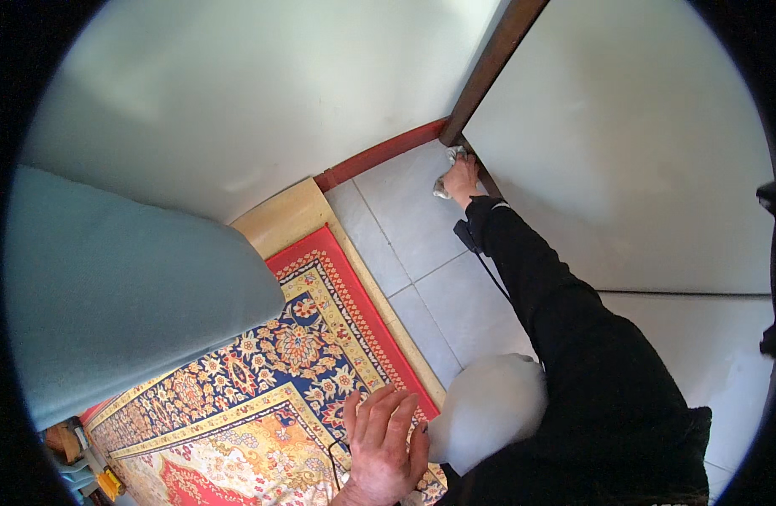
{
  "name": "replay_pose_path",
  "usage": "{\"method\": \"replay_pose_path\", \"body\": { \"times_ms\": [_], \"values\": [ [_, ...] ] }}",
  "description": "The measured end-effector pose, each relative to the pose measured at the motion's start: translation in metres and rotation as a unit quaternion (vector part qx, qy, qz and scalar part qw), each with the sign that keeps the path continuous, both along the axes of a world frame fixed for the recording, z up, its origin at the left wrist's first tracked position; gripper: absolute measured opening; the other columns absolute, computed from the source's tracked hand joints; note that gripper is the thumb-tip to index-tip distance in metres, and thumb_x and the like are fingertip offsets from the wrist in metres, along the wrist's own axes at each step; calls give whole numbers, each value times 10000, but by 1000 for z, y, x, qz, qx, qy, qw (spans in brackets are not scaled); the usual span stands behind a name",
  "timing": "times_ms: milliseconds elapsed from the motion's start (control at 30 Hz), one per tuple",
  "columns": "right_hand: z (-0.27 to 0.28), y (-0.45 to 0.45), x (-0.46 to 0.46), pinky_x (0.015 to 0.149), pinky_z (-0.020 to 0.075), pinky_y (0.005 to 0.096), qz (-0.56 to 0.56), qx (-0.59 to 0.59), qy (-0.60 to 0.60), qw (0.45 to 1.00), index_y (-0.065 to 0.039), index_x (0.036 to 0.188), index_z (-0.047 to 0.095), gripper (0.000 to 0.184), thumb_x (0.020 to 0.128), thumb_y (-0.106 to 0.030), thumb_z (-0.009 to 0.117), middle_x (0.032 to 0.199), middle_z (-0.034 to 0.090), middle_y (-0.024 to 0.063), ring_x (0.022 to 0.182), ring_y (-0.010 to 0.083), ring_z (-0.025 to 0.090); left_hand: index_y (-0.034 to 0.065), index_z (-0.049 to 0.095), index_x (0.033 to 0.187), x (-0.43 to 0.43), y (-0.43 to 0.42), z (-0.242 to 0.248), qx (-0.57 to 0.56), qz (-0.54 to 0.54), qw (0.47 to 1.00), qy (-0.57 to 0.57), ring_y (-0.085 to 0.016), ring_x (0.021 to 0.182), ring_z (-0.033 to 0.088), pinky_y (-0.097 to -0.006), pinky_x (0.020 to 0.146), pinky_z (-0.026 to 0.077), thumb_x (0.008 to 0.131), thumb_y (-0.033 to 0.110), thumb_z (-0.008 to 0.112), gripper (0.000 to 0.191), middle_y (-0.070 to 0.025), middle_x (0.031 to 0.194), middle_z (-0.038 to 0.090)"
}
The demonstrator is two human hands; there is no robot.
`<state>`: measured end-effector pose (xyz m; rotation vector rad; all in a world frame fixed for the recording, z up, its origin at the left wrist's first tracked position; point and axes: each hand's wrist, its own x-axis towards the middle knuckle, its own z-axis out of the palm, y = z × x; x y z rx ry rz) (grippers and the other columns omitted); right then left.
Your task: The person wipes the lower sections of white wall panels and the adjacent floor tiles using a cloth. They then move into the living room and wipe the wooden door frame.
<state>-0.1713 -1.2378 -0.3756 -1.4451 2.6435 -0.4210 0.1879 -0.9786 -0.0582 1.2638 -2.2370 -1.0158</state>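
Note:
My right hand (463, 177) reaches far forward to the floor, pressing a crumpled whitish cloth (440, 188) near the corner where two pale walls meet. A second fold of the cloth shows past my fingertips. The hand is close beside the dark skirting strip (491, 183) at the foot of the right-hand wall panel. Palm down and holding nothing, my left hand (386, 436) hovers or rests over the patterned rug, beside my pale-clad knee (498, 401); whether it touches anything below is hidden. A dark strap with a small black device (467, 236) and cable hangs at my right wrist.
Pale grey floor tiles (419, 215) run to a reddish-brown skirting board (381, 155). A dark wooden post (489, 69) rises from the corner. On the left, a blue-grey upholstered piece (141, 284) overhangs the red-bordered rug (299, 341). Small items, one yellow (110, 483), lie at lower left.

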Motion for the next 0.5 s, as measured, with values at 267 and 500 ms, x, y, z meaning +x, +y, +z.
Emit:
{"method": "replay_pose_path", "body": {
  "times_ms": [267, 500],
  "values": [
    [-4, -19, 2, 916, 438, 426, 2, 10, 4, 1000, 21, 970, 619, 259, 742, -91, 566, 1127, 534, 246, 1037, 378, 528, 2, 550, 1129, -3, -11, -9, 20, 15, 1000, 6, -342, 1100, 522, -536, 1042, 275, 668, -14, 627, 468, -168, 1103, 554],
    [-2, -17, 62, 920, 440, 430, 114, -86, -57, 988, 6, 1054, 607, 293, 789, -101, 539, 1186, 548, 196, 1123, 338, 514, 1, 549, 1137, -24, -21, -15, 18, -38, 999, 31, -345, 1110, 515, -537, 1029, 280, 675, -14, 622, 468, -177, 1116, 547]
  ]
}}
